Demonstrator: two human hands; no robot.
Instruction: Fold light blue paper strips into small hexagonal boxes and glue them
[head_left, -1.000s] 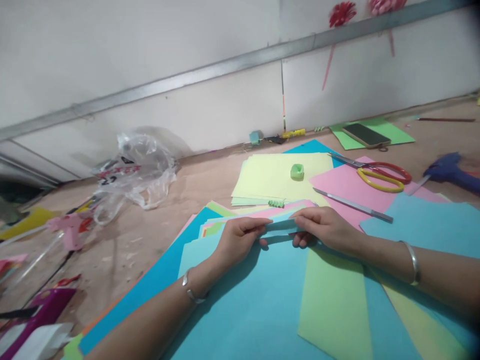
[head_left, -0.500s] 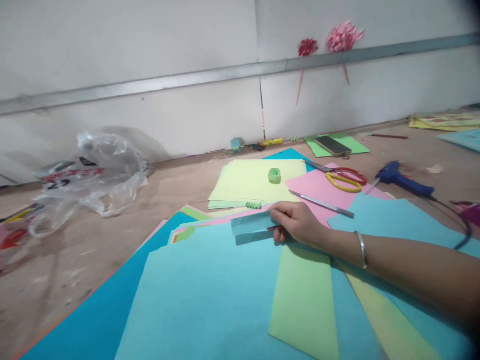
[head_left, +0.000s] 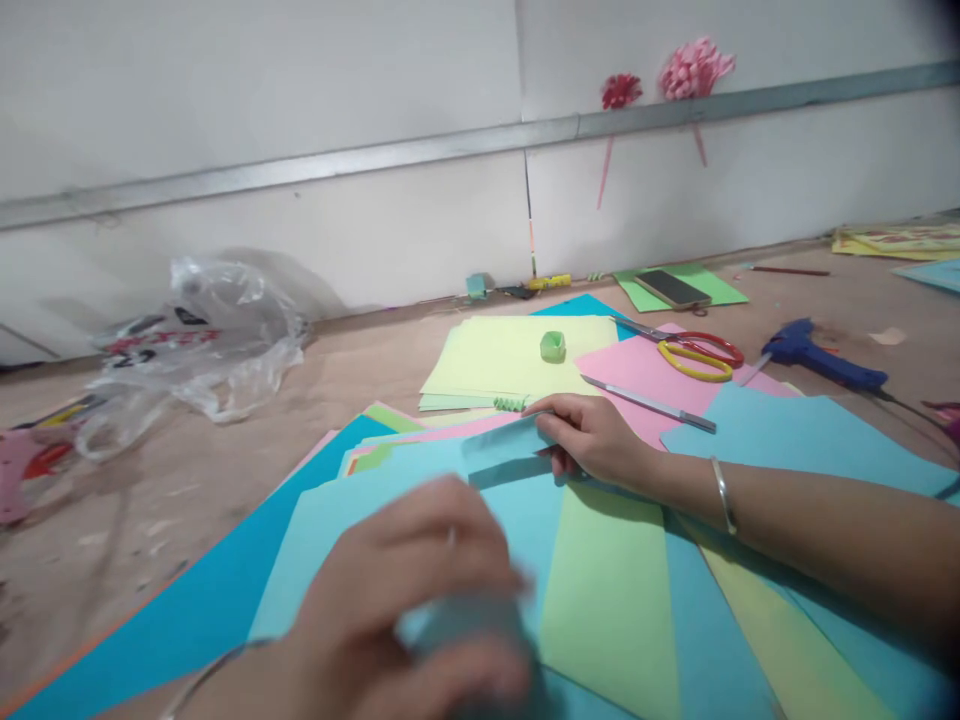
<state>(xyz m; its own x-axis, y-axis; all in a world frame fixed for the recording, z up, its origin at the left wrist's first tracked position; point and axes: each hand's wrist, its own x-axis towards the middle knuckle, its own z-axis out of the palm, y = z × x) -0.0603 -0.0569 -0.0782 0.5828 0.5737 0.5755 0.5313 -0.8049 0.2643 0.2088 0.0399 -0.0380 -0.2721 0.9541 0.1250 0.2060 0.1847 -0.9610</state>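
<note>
My right hand (head_left: 592, 437) pinches a folded light blue paper strip (head_left: 502, 447) by its right end, just above the spread of coloured sheets (head_left: 480, 520). My left hand (head_left: 405, 590) is close to the camera at the bottom, blurred, its fingers curled around a pale blue-grey object (head_left: 469, 630) that I cannot make out. A small green paper coil (head_left: 510, 403) lies just beyond the strip.
Pale yellow sheets (head_left: 510, 355) carry a green tape roll (head_left: 553, 346). A metal ruler (head_left: 649, 404), red-and-yellow scissors (head_left: 694, 352), a blue glue gun (head_left: 814, 355) and a phone (head_left: 671, 288) lie to the right. A crumpled plastic bag (head_left: 202, 340) sits left, by the wall.
My left hand let go of the strip, left view, and now returns blurred at the bottom holding something. The right hand keeps the strip. The camera swung right.
</note>
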